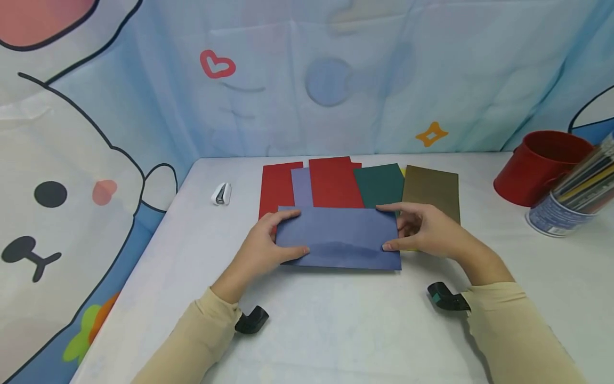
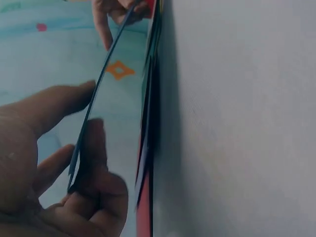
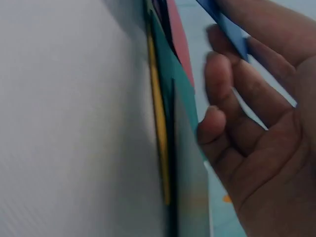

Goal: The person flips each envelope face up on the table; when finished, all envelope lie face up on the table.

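Both hands hold a blue-violet sheet of paper (image 1: 338,237) by its two short ends, raised over the table. My left hand (image 1: 268,240) pinches the left end, thumb in front and fingers behind; the left wrist view shows the sheet (image 2: 91,106) edge-on between thumb and fingers. At the other end my right hand (image 1: 427,229) pinches it, thumb near the lower corner and index finger along the top edge. Behind the sheet lie red paper (image 1: 336,181), a lilac piece (image 1: 302,186), dark green paper (image 1: 381,184) and brown paper (image 1: 431,189), partly covered by it.
A small white stapler-like item (image 1: 221,194) lies at the back left. On the right stand a red mug (image 1: 537,170) and a blue-and-white cup (image 1: 558,216) full of pencils. A printed curtain (image 1: 364,80) hangs behind the white table (image 1: 336,330).
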`<state>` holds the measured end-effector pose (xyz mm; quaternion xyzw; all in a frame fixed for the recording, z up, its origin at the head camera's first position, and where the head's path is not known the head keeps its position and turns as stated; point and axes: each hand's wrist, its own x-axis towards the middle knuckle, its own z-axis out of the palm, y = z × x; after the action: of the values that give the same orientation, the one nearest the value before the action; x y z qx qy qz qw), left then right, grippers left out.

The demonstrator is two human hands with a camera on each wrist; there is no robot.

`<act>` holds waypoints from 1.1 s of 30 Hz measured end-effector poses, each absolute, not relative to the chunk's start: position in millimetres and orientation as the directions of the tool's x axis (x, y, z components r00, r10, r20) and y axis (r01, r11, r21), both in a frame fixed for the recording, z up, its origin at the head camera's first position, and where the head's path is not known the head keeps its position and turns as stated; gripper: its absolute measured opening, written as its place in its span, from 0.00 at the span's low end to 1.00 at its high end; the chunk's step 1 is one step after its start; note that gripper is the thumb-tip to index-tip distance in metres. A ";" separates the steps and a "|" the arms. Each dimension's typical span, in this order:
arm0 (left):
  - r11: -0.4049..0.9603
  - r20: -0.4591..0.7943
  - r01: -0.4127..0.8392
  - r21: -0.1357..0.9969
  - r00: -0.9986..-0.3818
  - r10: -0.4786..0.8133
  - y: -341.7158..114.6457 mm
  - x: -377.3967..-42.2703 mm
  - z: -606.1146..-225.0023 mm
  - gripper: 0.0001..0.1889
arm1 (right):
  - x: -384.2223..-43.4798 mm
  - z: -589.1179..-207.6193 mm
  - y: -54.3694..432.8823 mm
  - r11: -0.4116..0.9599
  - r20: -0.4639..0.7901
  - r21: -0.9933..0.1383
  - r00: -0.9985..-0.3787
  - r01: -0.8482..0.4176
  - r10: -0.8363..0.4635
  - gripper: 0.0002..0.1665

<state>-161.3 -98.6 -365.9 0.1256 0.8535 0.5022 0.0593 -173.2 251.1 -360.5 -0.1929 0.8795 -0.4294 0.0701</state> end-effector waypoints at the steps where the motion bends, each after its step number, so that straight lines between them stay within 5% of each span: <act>1: 0.496 0.018 0.166 0.853 -0.957 0.288 -99.2 -161.8 -366.9 0.36 | -172.7 -358.8 251.4 0.566 0.020 -0.780 -0.914 -0.268 -0.405 0.47; 13: 0.662 -0.119 0.247 0.707 -0.882 0.457 -105.7 -160.6 -367.6 0.36 | -167.0 -348.9 255.9 0.624 -0.230 -0.756 -0.812 -0.198 -0.537 0.46; 33: 0.759 -0.205 0.334 0.559 -0.832 0.516 -111.3 -154.8 -361.7 0.38 | -167.5 -355.4 247.6 0.640 -0.292 -0.742 -0.763 -0.200 -0.577 0.41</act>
<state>-154.8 -111.3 -361.7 0.2306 0.9212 0.2591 0.1761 -167.5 247.6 -355.4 -0.2242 0.8670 -0.3601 0.2615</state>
